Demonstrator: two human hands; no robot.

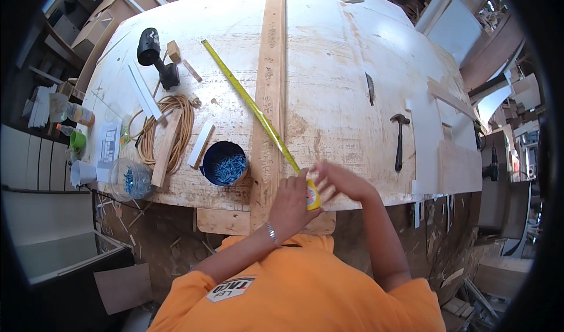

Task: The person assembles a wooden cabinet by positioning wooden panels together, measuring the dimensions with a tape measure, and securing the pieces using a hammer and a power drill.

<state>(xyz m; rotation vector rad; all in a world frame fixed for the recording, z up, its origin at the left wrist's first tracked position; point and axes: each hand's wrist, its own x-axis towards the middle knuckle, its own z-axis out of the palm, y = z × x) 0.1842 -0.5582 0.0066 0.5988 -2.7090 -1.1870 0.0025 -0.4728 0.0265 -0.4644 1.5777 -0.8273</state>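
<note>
Close to the table's near edge, my left hand (pixel 289 203) is closed around a yellow tape measure (pixel 314 196). Its yellow blade (pixel 247 100) is drawn out toward the far left and crosses over a long wooden board (pixel 269 79). My right hand (pixel 341 181) is just right of the tape case, slightly blurred, with its fingers apart and no object visible in them. The board runs from the near edge to the far side, and dark handwriting marks its face. Left of it stands a dark bucket of blue nails or screws (pixel 230 169).
On the white worn table (pixel 329 97) a hammer (pixel 400 141) and a dark blade (pixel 369 89) lie at right. A black cordless drill (pixel 154 56), a coiled hose (pixel 185 133), wood offcuts (pixel 202 144) and a clear tub (pixel 130 182) are at left. A pale wooden frame (pixel 432 156) sits at the right edge.
</note>
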